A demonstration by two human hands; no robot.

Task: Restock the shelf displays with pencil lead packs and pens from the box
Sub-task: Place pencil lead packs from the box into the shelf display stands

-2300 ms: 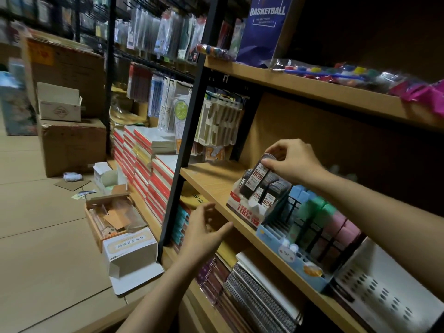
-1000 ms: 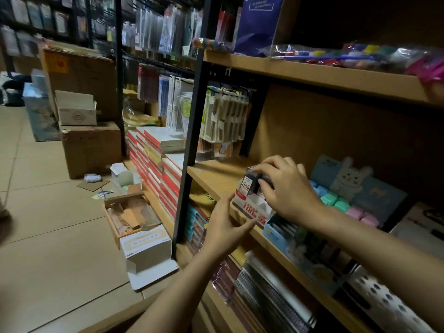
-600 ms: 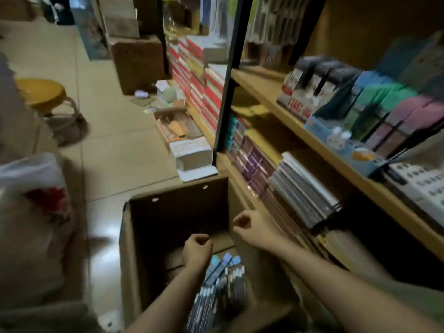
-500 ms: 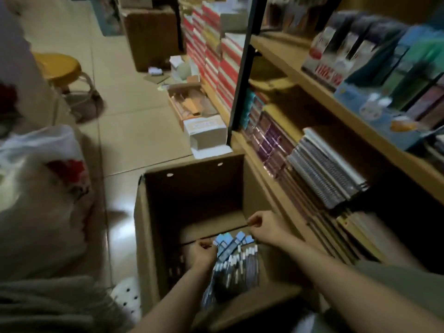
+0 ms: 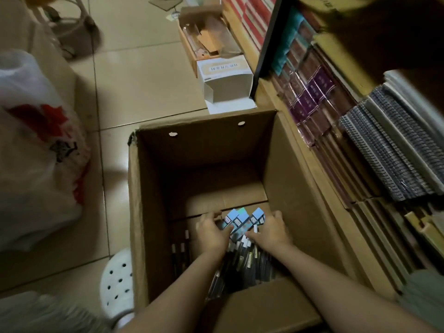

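An open cardboard box [image 5: 135, 188] stands on the floor against the shelf. At its bottom lies a bundle of pen packs [image 5: 242, 221] with light blue header cards, and dark pens lie beneath and beside them. Both my hands are down inside the box. My left hand [image 5: 211, 233] curls over the left side of the bundle, thumb on the blue cards. My right hand [image 5: 271, 233] grips the bundle's right side. The packs' lower ends are hidden under my forearms and the near box flap.
To the right, the low shelf holds spiral notebooks [image 5: 389, 155] and purple wrapped books [image 5: 312, 94] behind a black post [image 5: 269, 44]. Beyond the box are a white carton [image 5: 224, 80] and an open tray carton [image 5: 206, 39]. A plastic bag [image 5: 36, 152] and a white perforated stool [image 5: 117, 282] sit to the left.
My hands left the lead pack display on the shelf and dropped into the floor box. The view swung down with them, and both hands closed round the blue-topped bundle.
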